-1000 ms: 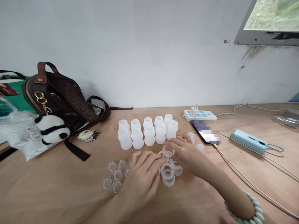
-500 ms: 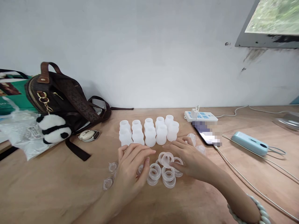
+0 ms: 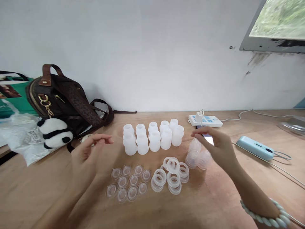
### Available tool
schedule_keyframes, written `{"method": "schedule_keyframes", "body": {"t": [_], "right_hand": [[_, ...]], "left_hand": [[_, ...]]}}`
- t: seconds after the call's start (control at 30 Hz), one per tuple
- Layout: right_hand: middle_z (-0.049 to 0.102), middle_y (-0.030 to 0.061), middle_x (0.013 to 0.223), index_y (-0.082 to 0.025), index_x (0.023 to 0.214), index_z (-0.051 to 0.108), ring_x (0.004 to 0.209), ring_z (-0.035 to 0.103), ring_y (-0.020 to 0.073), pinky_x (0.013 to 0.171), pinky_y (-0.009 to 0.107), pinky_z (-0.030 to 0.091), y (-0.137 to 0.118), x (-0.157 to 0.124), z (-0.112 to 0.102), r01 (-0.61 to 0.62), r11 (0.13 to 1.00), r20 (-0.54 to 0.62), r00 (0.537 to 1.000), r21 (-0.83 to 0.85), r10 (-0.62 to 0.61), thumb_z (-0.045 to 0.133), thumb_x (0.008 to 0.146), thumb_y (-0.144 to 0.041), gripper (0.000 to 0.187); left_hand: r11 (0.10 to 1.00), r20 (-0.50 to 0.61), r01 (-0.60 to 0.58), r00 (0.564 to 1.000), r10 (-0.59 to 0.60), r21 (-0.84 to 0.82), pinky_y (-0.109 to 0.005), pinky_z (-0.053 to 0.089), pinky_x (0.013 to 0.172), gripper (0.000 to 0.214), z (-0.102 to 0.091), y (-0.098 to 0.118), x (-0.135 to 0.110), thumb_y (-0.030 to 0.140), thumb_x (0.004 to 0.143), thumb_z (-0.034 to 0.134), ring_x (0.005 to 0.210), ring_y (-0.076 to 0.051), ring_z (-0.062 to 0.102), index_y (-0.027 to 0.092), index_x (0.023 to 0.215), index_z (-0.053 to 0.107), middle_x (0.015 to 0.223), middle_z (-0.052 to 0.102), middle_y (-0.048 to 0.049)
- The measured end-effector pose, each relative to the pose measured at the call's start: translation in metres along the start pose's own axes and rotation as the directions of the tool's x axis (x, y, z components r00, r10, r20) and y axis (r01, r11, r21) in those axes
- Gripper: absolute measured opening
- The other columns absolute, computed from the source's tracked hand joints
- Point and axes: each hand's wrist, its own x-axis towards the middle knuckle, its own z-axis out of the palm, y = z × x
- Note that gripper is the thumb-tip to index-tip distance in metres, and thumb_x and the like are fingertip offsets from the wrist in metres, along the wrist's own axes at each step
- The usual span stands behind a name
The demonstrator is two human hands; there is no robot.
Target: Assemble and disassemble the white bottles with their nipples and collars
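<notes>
My left hand point(image 3: 87, 157) is raised over the left of the table, fingers stretched out and holding nothing. Beside it lie several clear silicone teats point(image 3: 122, 182), grouped on the wood. My right hand point(image 3: 218, 143) hangs just above the clear domed caps point(image 3: 193, 156), thumb and fingers apart; whether a fingertip touches a cap I cannot tell. Between the hands, small white baby bottles point(image 3: 154, 141) stand open-topped in two rows. In front of them, translucent screw rings point(image 3: 173, 180) lie in an overlapping pile.
A dark backpack point(image 3: 62, 98) with a panda charm point(image 3: 56, 133) stands at the left by a clear plastic bag point(image 3: 21, 136). To the right are a power strip point(image 3: 205, 121), a partly covered phone point(image 3: 208, 139), a blue power bank point(image 3: 254, 148) and loose cables.
My hands have moved apart: the left goes left and up off the teats, the right goes right and up from the rings to the caps. The teats now show fully.
</notes>
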Motion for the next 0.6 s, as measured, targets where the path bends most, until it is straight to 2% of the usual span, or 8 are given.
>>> {"method": "schedule_keyframes", "body": {"t": [0.07, 0.1, 0.2, 0.27, 0.37, 0.47, 0.6], "right_hand": [[0.075, 0.0069, 0.092, -0.024, 0.086, 0.071, 0.089, 0.068, 0.0268, 0.078, 0.041, 0.051, 0.015, 0.009, -0.011, -0.159, 0.983, -0.012, 0.987, 0.091, 0.161, 0.065, 0.084, -0.041, 0.018], [0.075, 0.0078, 0.094, -0.024, 0.086, 0.072, 0.092, 0.067, 0.0275, 0.078, 0.041, 0.051, 0.023, 0.012, -0.015, -0.219, 0.969, -0.004, 0.975, 0.115, 0.221, 0.066, 0.083, -0.042, 0.02], [0.075, 0.0094, 0.1, -0.023, 0.089, 0.073, 0.094, 0.067, 0.0271, 0.076, 0.039, 0.052, 0.049, 0.017, -0.019, -0.384, 0.917, 0.067, 0.923, 0.105, 0.379, 0.064, 0.084, -0.048, 0.027], [0.075, 0.0102, 0.101, -0.022, 0.09, 0.073, 0.092, 0.068, 0.0253, 0.074, 0.036, 0.053, 0.063, 0.018, -0.014, -0.442, 0.892, 0.122, 0.894, 0.09, 0.431, 0.059, 0.086, -0.053, 0.034], [0.075, 0.0108, 0.095, -0.019, 0.085, 0.073, 0.087, 0.069, 0.0235, 0.069, 0.032, 0.053, 0.079, 0.018, 0.002, -0.431, 0.899, 0.185, 0.892, 0.074, 0.413, 0.056, 0.088, -0.054, 0.039], [0.073, 0.0086, 0.077, -0.018, 0.075, 0.07, 0.069, 0.068, 0.021, 0.056, 0.03, 0.05, 0.092, 0.021, 0.019, -0.365, 0.931, 0.211, 0.912, 0.027, 0.351, 0.055, 0.089, -0.05, 0.038], [0.067, 0.0051, 0.063, -0.021, 0.068, 0.066, 0.057, 0.061, 0.0185, 0.05, 0.03, 0.047, 0.107, 0.022, 0.035, -0.131, 0.99, 0.18, 0.974, -0.056, 0.139, 0.049, 0.094, -0.044, 0.039]], "left_hand": [[0.975, -0.014, 0.185, 0.982, -0.188, -0.121, -0.028, 0.044, 0.079, 0.014, -0.004, -0.021, 0.008, 0.029, 0.087, 0.058, 0.082, -0.016, 0.059, 0.02, 0.087, 0.069, 0.076, 0.065, 0.0036], [0.963, 0.0, 0.233, 0.972, -0.235, -0.133, -0.026, 0.044, 0.074, 0.014, -0.005, -0.031, 0.012, 0.028, 0.084, 0.058, 0.078, -0.016, 0.057, 0.019, 0.085, 0.069, 0.074, 0.065, 0.0032], [0.931, 0.065, 0.335, 0.942, -0.329, -0.142, -0.027, 0.042, 0.062, 0.02, -0.003, -0.057, 0.017, 0.036, 0.076, 0.062, 0.066, -0.016, 0.056, 0.018, 0.081, 0.069, 0.068, 0.065, 0.0004], [0.914, 0.095, 0.382, 0.924, -0.371, -0.138, -0.029, 0.043, 0.058, 0.029, 0.003, -0.069, 0.018, 0.046, 0.071, 0.064, 0.063, -0.019, 0.058, 0.019, 0.08, 0.069, 0.066, 0.067, -0.0017], [0.897, 0.132, 0.423, 0.904, -0.407, -0.128, -0.03, 0.044, 0.055, 0.041, 0.015, -0.08, 0.02, 0.058, 0.066, 0.065, 0.06, -0.021, 0.06, 0.02, 0.077, 0.066, 0.063, 0.067, -0.0035], [0.897, 0.15, 0.427, 0.9, -0.41, -0.115, -0.03, 0.044, 0.054, 0.045, 0.026, -0.086, 0.022, 0.065, 0.065, 0.064, 0.057, -0.02, 0.059, 0.02, 0.072, 0.062, 0.06, 0.066, -0.0036], [0.92, 0.146, 0.385, 0.917, -0.372, -0.077, -0.029, 0.043, 0.055, 0.047, 0.036, -0.092, 0.025, 0.068, 0.067, 0.06, 0.057, -0.019, 0.057, 0.021, 0.066, 0.055, 0.058, 0.063, -0.0024]]}}
